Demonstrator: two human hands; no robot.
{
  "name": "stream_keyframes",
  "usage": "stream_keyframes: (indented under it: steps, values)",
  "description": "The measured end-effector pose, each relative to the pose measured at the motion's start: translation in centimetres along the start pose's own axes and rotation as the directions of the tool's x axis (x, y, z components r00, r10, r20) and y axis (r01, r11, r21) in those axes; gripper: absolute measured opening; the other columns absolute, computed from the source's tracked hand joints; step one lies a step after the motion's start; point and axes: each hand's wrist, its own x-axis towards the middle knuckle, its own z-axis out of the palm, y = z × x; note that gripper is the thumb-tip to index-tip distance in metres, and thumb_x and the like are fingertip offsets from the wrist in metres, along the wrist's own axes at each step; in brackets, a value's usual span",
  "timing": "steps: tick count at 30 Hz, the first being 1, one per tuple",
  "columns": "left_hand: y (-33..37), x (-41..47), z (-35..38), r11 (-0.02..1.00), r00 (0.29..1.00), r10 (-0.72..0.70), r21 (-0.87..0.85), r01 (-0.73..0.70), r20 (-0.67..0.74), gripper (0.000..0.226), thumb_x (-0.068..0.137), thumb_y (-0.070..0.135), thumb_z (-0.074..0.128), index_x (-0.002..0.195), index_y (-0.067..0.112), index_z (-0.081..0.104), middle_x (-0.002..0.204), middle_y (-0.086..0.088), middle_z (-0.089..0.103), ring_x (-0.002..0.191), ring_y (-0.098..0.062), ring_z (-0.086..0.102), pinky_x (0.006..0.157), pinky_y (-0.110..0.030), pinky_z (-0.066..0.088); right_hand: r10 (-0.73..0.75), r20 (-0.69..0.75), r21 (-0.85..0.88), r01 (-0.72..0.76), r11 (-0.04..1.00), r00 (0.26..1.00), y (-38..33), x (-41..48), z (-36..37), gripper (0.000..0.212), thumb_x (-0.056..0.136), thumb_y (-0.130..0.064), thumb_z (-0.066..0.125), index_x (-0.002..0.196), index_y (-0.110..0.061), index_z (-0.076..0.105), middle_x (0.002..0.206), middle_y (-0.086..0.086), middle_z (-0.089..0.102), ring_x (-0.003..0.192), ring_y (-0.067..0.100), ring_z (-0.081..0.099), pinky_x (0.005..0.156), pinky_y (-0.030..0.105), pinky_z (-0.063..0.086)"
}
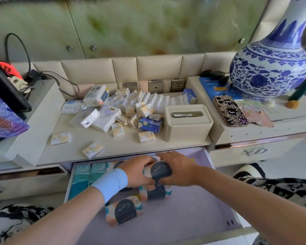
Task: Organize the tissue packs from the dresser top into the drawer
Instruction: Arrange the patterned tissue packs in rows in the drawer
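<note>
Both my hands reach into the open drawer (193, 218) below the dresser top (127, 144). My left hand (136, 172), with a blue wristband, and my right hand (177, 168) together grip a patterned S-pure tissue pack (160, 171) at the drawer's back. Two more S-pure packs (124, 212) lie in the drawer, one under my hands and one nearer me. Teal packs (81, 179) stand in a row at the drawer's left. Several small Face tissue packs (146, 137) and larger white packs (106, 119) lie scattered on the dresser top.
A beige tissue box (187, 121) stands at the right of the dresser top. A phone (230, 110) and a blue-and-white vase (272, 66) are on the raised right shelf. A dark screen (5, 92) and cables sit at the left. Wall sockets (177, 85) are behind the packs.
</note>
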Motion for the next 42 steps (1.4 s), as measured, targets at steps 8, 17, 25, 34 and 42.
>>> stream_keyframes:
  steps: [8, 17, 25, 34, 42]
  values:
    - [-1.0, -2.7, -0.5, 0.915, 0.911, -0.267, 0.378, 0.138, 0.313, 0.052, 0.065, 0.060, 0.076, 0.104, 0.032, 0.054, 0.099, 0.012, 0.061, 0.088, -0.016, 0.059, 0.071, -0.031, 0.051, 0.291, 0.258, -0.259, -0.225, 0.939, 0.921, 2.9, -0.6, -1.8, 0.058, 0.075, -0.044, 0.072, 0.125, -0.027, 0.047, 0.116, 0.000, 0.063, 0.096, 0.018, 0.057, 0.076, 0.029, 0.047]
    - [-1.4, -2.3, 3.0, 0.592, 0.825, -0.377, 0.794, -0.135, 0.421, 0.065, 0.071, 0.065, 0.069, 0.122, 0.027, 0.060, 0.107, 0.001, 0.066, 0.096, -0.025, 0.061, 0.068, -0.032, 0.045, 0.304, 0.181, -0.517, -0.172, 0.838, 0.935, 5.5, -0.5, 1.7, 0.069, 0.077, -0.037, 0.072, 0.136, -0.024, 0.040, 0.116, 0.004, 0.062, 0.103, 0.025, 0.061, 0.084, 0.033, 0.054]
    - [-2.4, -1.2, 1.4, 0.671, 0.911, -0.313, 0.741, 0.013, 0.268, 0.027, 0.075, 0.031, 0.063, 0.100, 0.024, 0.056, 0.092, 0.003, 0.061, 0.081, -0.022, 0.059, 0.068, -0.030, 0.051, 0.102, -0.030, -0.546, -0.102, 0.832, 0.994, 6.3, 0.2, 4.5, 0.051, 0.085, -0.031, 0.067, 0.131, -0.021, 0.047, 0.129, 0.005, 0.056, 0.112, 0.024, 0.058, 0.088, 0.033, 0.049]
    - [-4.7, -1.0, 2.2, 0.777, 0.950, -0.272, 0.618, 0.122, 0.153, 0.057, 0.075, 0.034, 0.069, 0.122, 0.026, 0.039, 0.127, -0.001, 0.042, 0.107, -0.025, 0.052, 0.070, -0.033, 0.045, 0.070, 0.029, -0.490, -0.047, 0.871, 0.997, 6.0, 1.5, 4.4, 0.080, 0.081, -0.068, 0.058, 0.140, -0.021, 0.032, 0.133, 0.009, 0.042, 0.118, 0.027, 0.049, 0.094, 0.041, 0.045]
    - [-4.2, -0.7, -1.0, 0.886, 0.921, -0.322, 0.412, 0.212, 0.219, 0.053, 0.075, 0.051, 0.072, 0.119, 0.029, 0.052, 0.118, 0.003, 0.055, 0.101, -0.021, 0.058, 0.082, -0.032, 0.050, 0.058, 0.013, -0.431, -0.047, 0.901, 0.998, 1.1, 3.5, 1.8, 0.043, 0.092, -0.044, 0.049, 0.131, -0.026, 0.052, 0.128, 0.005, 0.053, 0.111, 0.026, 0.057, 0.090, 0.039, 0.048]
